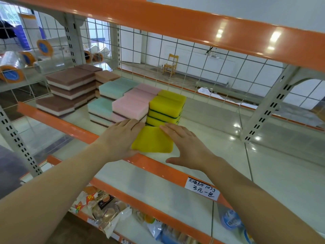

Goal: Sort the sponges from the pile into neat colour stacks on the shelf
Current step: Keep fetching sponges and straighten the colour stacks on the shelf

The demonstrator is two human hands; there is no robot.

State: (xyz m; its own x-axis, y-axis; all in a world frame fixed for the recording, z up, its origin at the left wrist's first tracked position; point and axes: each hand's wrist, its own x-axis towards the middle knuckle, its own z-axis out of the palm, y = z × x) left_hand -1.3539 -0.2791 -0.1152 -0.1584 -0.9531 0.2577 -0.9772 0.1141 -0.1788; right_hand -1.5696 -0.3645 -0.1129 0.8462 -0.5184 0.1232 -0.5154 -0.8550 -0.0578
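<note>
A single yellow sponge (152, 140) lies flat near the front edge of the white shelf (219, 138). My left hand (121, 138) presses its left side with straight fingers. My right hand (186, 145) touches its right side, fingers straight and thumb spread. Just behind stands a yellow stack (167, 107) of green-backed sponges. To its left are pink stacks (133, 104), mint-green stacks (109, 95) and brown stacks (70, 87). An orange-tan sponge stack (105, 76) sits at the back.
An orange shelf lip (151, 164) runs along the front, with a handwritten price tag (202, 190). A wire grid (175, 55) backs the shelf. The orange upper shelf (175, 23) hangs overhead. Packaged snacks (109, 212) lie on the shelf below. Tape rolls (12, 71) fill the left bay.
</note>
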